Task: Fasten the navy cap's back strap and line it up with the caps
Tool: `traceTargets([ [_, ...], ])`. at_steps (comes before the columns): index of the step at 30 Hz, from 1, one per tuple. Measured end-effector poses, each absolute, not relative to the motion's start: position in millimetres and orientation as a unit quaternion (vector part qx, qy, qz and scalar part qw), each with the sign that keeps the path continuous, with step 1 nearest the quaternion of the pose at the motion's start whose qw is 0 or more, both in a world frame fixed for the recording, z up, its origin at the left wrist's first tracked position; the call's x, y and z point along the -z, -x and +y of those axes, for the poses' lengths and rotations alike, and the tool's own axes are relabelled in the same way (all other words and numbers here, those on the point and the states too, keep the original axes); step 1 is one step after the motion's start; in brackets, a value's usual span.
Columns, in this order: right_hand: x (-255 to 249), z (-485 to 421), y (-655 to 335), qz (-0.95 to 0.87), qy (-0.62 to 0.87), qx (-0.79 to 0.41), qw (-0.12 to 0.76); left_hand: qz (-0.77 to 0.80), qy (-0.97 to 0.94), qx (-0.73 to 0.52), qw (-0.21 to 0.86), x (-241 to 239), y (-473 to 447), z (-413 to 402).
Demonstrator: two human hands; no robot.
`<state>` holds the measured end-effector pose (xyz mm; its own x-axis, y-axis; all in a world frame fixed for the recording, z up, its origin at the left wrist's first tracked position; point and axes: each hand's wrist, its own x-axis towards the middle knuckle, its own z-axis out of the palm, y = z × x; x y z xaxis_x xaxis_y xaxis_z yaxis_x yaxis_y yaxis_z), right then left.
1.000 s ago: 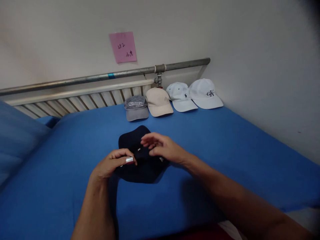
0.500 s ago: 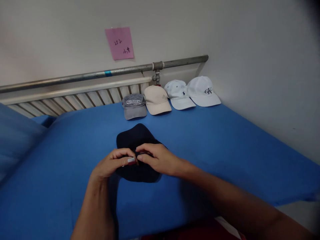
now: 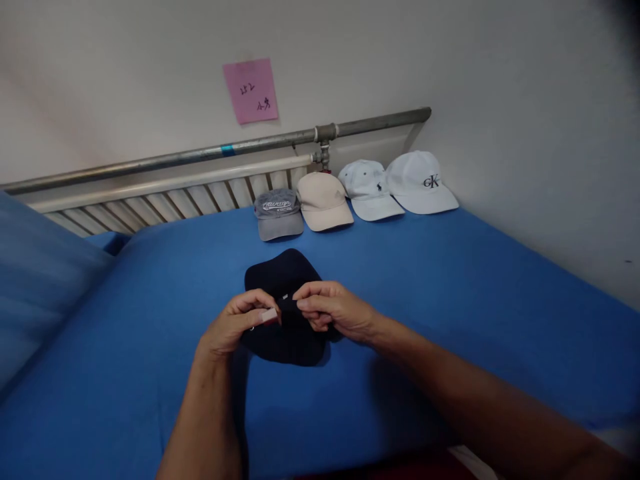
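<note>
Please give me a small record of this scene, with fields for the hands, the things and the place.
Left hand: pinches the strap of the dark cap, a light tag at its fingertips.
Right hand: grips the same strap.
Surface: blue bed sheet.
Row at the wall: grey cap, beige cap, two white caps.
Wall: pink note, metal pipe.

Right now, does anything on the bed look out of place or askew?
Only the dark cap: it lies apart from the four caps lined up along the radiator, in the middle of the blue sheet. Left hand and right hand both pinch it. Nothing looks spilled or damaged.
</note>
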<state>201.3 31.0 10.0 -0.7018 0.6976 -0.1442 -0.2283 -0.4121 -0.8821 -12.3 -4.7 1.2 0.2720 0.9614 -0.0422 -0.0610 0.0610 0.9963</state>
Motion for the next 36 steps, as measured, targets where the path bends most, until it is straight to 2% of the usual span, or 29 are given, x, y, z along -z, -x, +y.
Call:
traceTargets([
  [14,-8.0,29.6,-196.5,-0.410,0.237,-0.848,0.239,0.414,-0.486,-0.450,0.624,1.1,8.9,-2.1],
  [36,-4.7,29.1,-196.2,-0.427,0.256,-0.836,0.230,0.409,-0.480,-0.439,0.640,5.9,7.4,-0.5],
])
